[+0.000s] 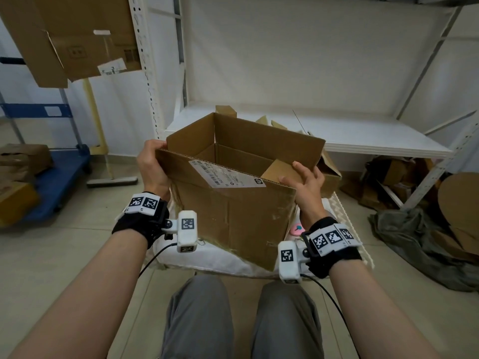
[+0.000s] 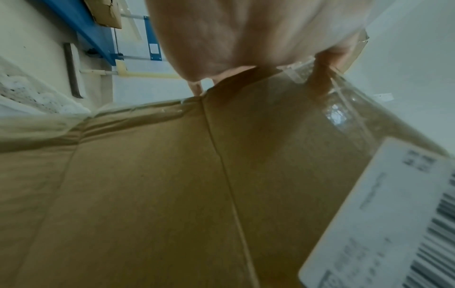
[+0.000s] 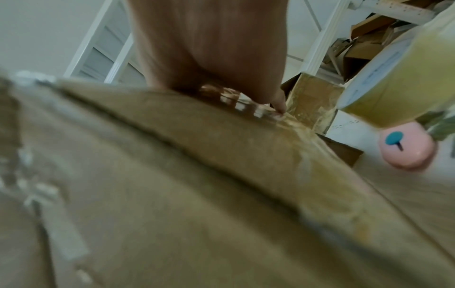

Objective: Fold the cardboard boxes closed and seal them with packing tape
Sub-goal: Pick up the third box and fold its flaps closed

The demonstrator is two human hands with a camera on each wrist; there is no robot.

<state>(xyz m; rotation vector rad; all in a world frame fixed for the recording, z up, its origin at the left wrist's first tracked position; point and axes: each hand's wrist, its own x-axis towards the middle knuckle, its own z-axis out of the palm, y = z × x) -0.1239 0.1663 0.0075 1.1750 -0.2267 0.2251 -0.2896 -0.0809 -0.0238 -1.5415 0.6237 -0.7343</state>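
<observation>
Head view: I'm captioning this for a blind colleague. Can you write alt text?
A person's left hand and right hand grip opposite top corners of an open, empty cardboard box, its flaps unfolded and a shipping label on the near flap. White shelving stands behind.

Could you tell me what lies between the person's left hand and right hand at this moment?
In the head view, the open cardboard box spans the gap, its shipping label facing up; the left hand and right hand grip opposite sides.
</observation>
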